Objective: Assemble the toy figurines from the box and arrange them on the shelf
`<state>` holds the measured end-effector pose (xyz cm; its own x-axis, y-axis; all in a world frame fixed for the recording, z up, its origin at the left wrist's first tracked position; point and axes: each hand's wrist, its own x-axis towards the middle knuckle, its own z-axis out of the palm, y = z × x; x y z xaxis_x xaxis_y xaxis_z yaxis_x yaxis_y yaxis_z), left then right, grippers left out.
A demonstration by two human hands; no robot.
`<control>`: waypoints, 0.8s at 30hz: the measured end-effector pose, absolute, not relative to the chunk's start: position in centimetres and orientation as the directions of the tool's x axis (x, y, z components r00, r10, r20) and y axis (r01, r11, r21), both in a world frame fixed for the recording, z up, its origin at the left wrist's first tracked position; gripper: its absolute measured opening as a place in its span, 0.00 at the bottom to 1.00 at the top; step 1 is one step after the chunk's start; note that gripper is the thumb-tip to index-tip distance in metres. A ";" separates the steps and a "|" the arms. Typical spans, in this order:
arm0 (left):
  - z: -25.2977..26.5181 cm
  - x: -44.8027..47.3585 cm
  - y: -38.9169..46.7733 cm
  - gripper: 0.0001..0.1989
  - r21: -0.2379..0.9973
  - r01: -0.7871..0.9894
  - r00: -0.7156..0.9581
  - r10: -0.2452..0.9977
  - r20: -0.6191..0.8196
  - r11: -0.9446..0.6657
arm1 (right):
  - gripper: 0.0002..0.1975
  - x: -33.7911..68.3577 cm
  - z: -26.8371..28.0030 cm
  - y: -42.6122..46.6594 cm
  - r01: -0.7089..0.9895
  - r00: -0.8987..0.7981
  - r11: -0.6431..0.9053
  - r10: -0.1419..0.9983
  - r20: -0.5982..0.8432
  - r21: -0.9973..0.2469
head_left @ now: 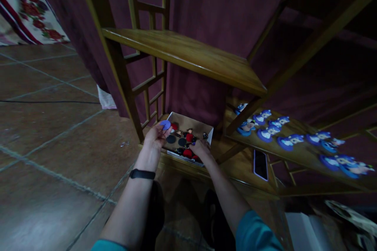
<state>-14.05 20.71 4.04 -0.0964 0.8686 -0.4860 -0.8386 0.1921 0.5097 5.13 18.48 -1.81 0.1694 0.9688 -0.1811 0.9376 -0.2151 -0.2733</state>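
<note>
Nearest the camera are two teal sleeves (pixel 256 229), one at 5 o'clock and one at 7 o'clock, with the person's bare forearms reaching up from them. Taking the box as the clock's centre, findings are as follows. The box (pixel 198 124) is open-topped, pale inside, and stands on the low board (pixel 228 168) of a wooden stand. It contains small red-and-black figures (pixel 189 137) near the middle and along the 6 o'clock side, plus two dark discs (pixel 182 142) towards 8 and 9 o'clock. Left hand (pixel 156 135): at 9 o'clock, fingers bent, gripping a purple disc (pixel 165 124) held over the 10 o'clock corner; a black band (pixel 142 174) is on that wrist. Right hand (pixel 200 149): at 4 o'clock, palm down, fingers lowered into the box among the figures; whether they grip anything cannot be told. A phone (pixel 260 164) lies between 3 and 4 o'clock. Blue-and-white figures (pixel 290 141) stand in rows on a board at 3 o'clock. A bare shelf (pixel 182 53) runs overhead at 12 o'clock
</note>
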 end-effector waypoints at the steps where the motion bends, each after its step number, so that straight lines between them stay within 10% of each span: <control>1: 4.1 -14.3 20.7 0.12 0.512 -0.841 -0.118 0.866 -0.486 0.173 | 0.16 5.3 -1.8 18.6 0.912 0.179 -0.236 0.965 -0.193 -0.336; 7: 4.5 -15.1 20.5 0.11 0.471 -0.876 -0.159 0.859 -0.487 0.105 | 0.10 7.0 -0.9 17.9 0.133 0.175 -0.320 0.939 -0.295 -0.938; 11: 4.9 -15.5 20.4 0.08 0.386 -0.919 -0.126 0.868 -0.481 0.080 | 0.11 7.9 0.2 14.5 -0.443 -0.017 -0.281 0.952 -0.305 -0.851; 24: 3.9 -11.9 16.9 0.10 0.630 -0.776 -0.255 0.893 -0.371 0.040 | 0.18 10.9 0.3 1.4 -0.484 -0.103 -0.360 0.928 -0.357 -0.797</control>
